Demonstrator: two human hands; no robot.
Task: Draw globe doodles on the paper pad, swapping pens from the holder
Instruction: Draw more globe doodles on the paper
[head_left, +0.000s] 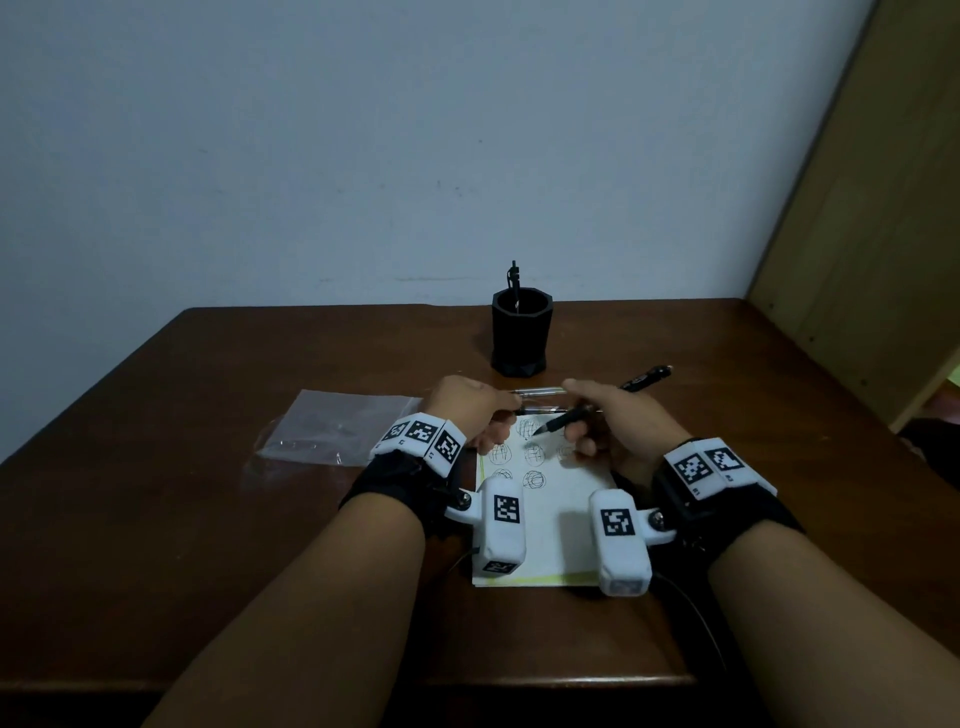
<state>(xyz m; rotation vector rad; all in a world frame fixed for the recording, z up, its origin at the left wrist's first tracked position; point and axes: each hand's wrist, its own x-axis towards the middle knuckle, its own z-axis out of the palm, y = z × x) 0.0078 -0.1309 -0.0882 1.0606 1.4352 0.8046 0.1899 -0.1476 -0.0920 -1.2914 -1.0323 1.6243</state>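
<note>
While the paper pad (556, 525) is lying on the near surface (249, 530), the right hand (623, 423) is gripping a black pen (566, 417) over its doodles. The left hand (467, 410) is hovering at the pad's far-left corner, its grip unclear. Beyond, the holder (519, 338) is standing upright.

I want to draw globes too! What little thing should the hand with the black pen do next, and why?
Probably lower the black pen tip onto a bare patch of the paper pad and begin another globe. The right hand already grips it in a writing hold, its tip pointing down at the sheet beside the globe doodles, and blank paper shows below them.
</note>
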